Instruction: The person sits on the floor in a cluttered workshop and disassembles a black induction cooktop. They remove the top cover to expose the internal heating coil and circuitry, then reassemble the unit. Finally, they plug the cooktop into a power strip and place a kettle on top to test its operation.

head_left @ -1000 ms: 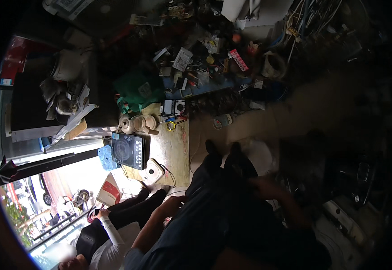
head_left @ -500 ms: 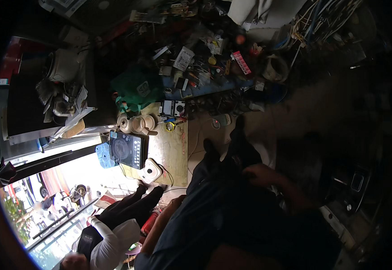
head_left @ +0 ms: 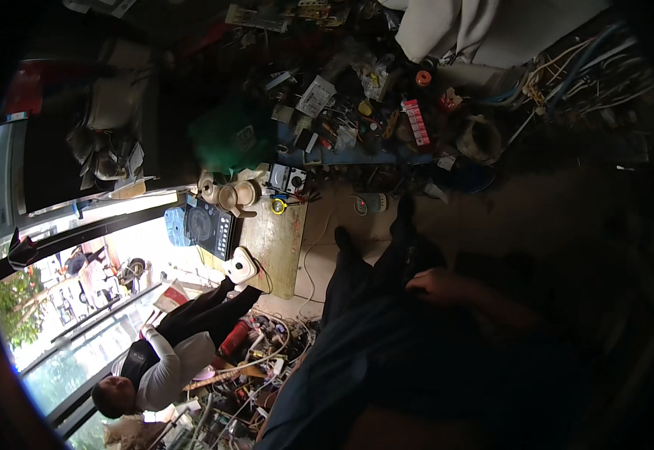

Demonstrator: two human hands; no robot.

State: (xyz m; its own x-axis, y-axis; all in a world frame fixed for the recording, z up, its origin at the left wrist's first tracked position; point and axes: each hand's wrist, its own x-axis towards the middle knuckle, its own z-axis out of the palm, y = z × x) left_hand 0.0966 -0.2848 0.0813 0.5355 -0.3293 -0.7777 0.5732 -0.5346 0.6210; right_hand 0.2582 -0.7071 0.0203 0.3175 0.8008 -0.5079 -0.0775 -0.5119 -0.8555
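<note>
Resting on the right leg of dark trousers (head_left: pixel 400 253), to the right of a wooden table (head_left: pixel 278 247): a right hand (head_left: pixel 430 286), fingers loosely bent, underside in shadow; cannot tell whether clamped on cloth or only lying there. Left hand out of view, grip impossible to tell. On the table: a black hot plate (head_left: pixel 208 227) toward the left edge, a white box (head_left: pixel 241 265) near the close end, and toward the far end pale teaware (head_left: pixel 247 193) and a meter (head_left: pixel 286 178). Past the table's far end, a green bag (head_left: pixel 229 142). Right of the table, a pale container (head_left: pixel 374 202) on the floor. On the table's near side, a tangled heap of cables (head_left: pixel 274 349); farther left, a person in a light top (head_left: pixel 181 364).
</note>
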